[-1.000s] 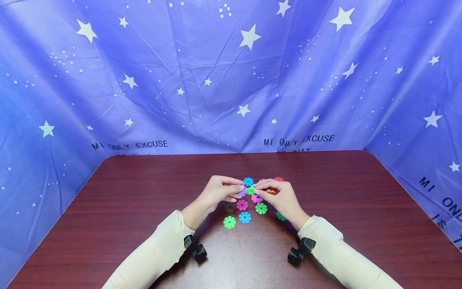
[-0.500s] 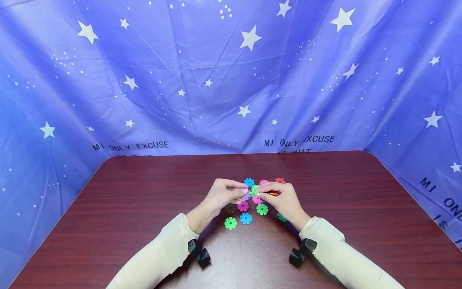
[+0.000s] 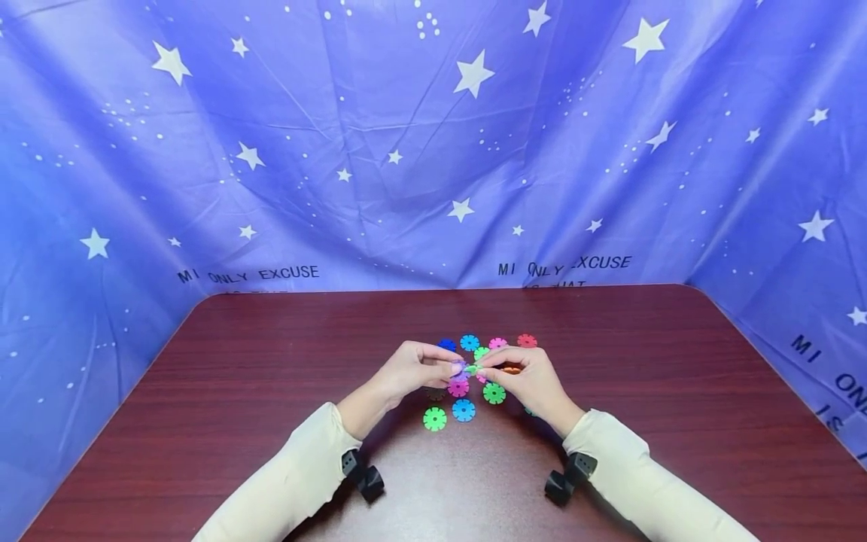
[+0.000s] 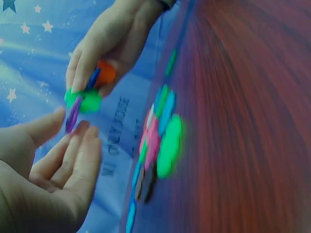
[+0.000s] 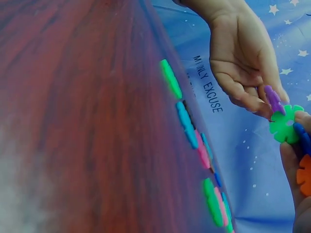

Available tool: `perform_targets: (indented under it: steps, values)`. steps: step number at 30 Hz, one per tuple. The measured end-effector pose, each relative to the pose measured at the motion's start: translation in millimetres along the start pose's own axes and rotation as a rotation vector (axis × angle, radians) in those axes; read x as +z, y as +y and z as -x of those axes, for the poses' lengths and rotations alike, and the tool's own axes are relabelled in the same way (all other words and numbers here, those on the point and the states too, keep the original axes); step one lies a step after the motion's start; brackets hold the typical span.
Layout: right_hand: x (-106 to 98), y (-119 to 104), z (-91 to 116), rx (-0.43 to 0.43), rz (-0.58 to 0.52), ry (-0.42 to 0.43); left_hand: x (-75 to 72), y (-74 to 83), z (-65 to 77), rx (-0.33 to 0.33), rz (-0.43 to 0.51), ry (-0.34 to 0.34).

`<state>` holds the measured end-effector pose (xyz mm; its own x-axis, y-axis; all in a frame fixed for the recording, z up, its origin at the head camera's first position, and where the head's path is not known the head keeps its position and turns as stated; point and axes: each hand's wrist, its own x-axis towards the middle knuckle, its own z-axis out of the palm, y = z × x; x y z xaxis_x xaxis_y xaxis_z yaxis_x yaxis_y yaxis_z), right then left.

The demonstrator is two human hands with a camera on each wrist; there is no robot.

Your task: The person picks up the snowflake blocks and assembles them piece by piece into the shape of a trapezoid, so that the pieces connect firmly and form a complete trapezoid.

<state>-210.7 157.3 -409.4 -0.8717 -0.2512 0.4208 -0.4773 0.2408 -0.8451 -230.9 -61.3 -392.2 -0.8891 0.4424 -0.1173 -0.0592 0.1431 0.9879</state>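
Observation:
Above the table's middle, my left hand (image 3: 416, 370) pinches a purple notched plastic disc (image 5: 274, 99) between thumb and fingers. My right hand (image 3: 531, 376) grips a short chain of similar interlocking discs by its green disc (image 5: 281, 128). Behind the green one in that chain come a dark blue disc (image 5: 302, 137) and an orange disc (image 5: 304, 175). The purple disc meets the green disc's edge crosswise; how deep it sits in the slot is unclear. In the left wrist view the purple disc (image 4: 73, 114) lies near the left fingertips.
Several loose discs lie below and behind the hands, among them a green disc (image 3: 435, 419), a light blue disc (image 3: 463, 410), a magenta disc (image 3: 458, 387) and a red disc (image 3: 527, 342). A starry blue curtain (image 3: 379, 188) hangs behind the dark red table (image 3: 237, 414).
Both hands have come slightly lower and nearer the body, uncovering a dark blue disc behind. The held green disc has turned more edge-on against the purple one.

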Motion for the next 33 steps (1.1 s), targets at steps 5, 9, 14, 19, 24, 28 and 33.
perform_targets:
  steps: [5,9,14,19,24,28,33]
  values:
    - [-5.6,3.1,1.9,0.043,0.047,0.019,-15.5,-9.7,3.0,0.017,-0.073,-0.066]
    - [-11.3,3.1,3.8,0.052,0.07,0.035,-24.2,-15.5,2.9,0.002,-0.109,-0.079]
    - [-15.1,3.8,4.5,0.047,0.061,0.059,-29.8,-17.6,0.9,-0.047,-0.201,-0.016]
    - [-16.8,4.3,3.3,0.067,0.037,0.077,-30.5,-20.6,-4.3,-0.062,-0.285,-0.005]
    - [-16.2,2.0,2.6,0.095,0.061,0.06,-30.2,-23.9,-6.8,-0.022,-0.43,-0.033]
    - [-14.9,-9.9,3.0,0.097,0.082,0.051,-30.5,-24.6,-6.6,0.034,-0.49,-0.076]
    - [-13.6,-30.9,3.4,0.097,0.09,0.042,-30.3,-22.1,-4.2,0.098,-0.537,-0.102]
